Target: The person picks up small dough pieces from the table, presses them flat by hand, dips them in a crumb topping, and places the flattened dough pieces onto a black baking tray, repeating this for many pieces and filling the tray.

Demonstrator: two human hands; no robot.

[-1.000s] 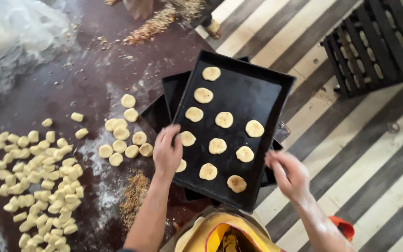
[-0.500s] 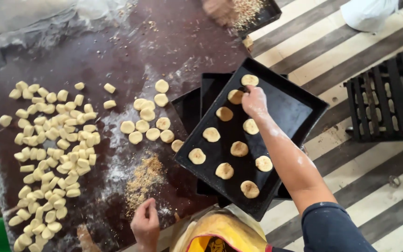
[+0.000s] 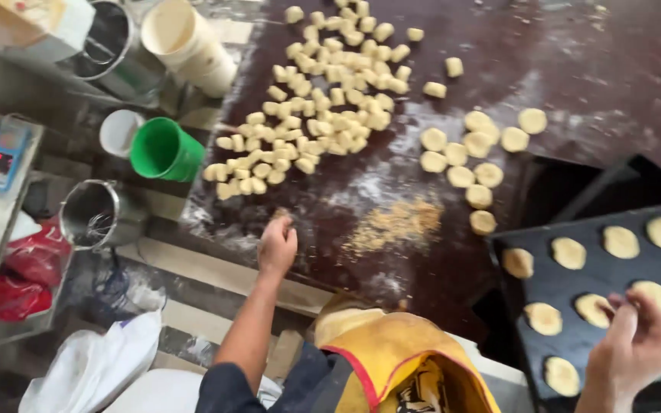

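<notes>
The widest thing in view is a dark brown, flour-dusted work table (image 3: 590, 84). Its right part is overlapped by a black rectangular metal baking tray (image 3: 575, 291), on which flattened round pale dough discs (image 3: 568, 252) are laid apart from one another. A large scatter of small, pale yellow dough pieces (image 3: 323, 115) is spread over the upper middle of the table, with a cluster of rounder dough balls (image 3: 460, 164) between it and the tray. A patch of tan crumbs (image 3: 392, 223) is seen near the table's front edge. A green plastic cup (image 3: 164, 149) is placed left of the table. The left hand (image 3: 277, 246) is rested at the front edge, fingers curled in narrowly; whether anything is pinched cannot be told. The right hand (image 3: 635, 336) is held over the tray, loosely curled and blurred, so its grip cannot be told.
</notes>
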